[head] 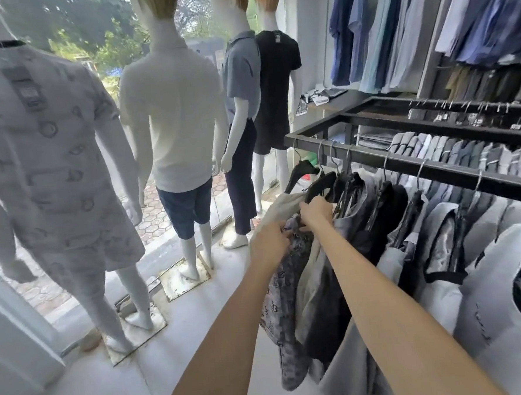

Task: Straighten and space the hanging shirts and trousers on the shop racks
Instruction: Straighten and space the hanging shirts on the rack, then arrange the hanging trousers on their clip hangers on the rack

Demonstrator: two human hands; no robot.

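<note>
The left hand (269, 242) and right hand (315, 210) pinch the grey monogram-printed fabric shirt (285, 302) at its collar, likely squaring it on the black plastic hanger (319, 187) just above them.

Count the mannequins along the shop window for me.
4, in a row: patterned-outfit mannequin at far left, cream-polo mannequin next, grey-polo mannequin beside it, black-tee mannequin partly behind that one. Others may stand outside the frame.
</note>
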